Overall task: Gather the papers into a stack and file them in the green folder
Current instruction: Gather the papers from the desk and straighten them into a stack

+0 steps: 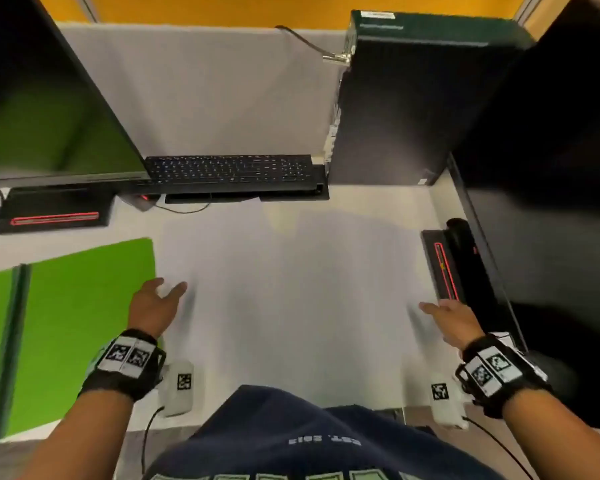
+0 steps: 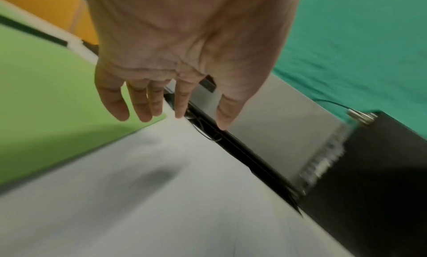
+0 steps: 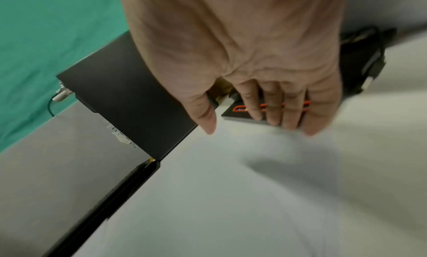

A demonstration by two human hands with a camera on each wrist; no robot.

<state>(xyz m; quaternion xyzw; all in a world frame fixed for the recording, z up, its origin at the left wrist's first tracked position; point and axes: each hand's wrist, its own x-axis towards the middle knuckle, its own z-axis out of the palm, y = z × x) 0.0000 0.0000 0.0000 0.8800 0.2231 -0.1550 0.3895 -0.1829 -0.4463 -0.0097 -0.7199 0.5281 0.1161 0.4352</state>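
Observation:
White papers [image 1: 291, 289] lie spread over the middle of the desk, their edges blurred; they also fill the lower part of the left wrist view [image 2: 161, 206] and of the right wrist view [image 3: 231, 206]. The green folder [image 1: 77, 323] lies open at the left, its corner showing in the left wrist view [image 2: 46, 105]. My left hand [image 1: 160, 299] hovers with straight fingers over the papers' left edge, beside the folder. My right hand [image 1: 444, 317] hovers flat over the papers' right edge. Both hands hold nothing.
A black keyboard [image 1: 229, 171] stands behind the papers. A monitor [image 1: 49, 98] is at the left, a black computer tower [image 1: 395, 98] at the back right, another monitor [image 1: 551, 202] at the right. Monitor bases [image 1: 52, 213] [image 1: 445, 265] flank the papers.

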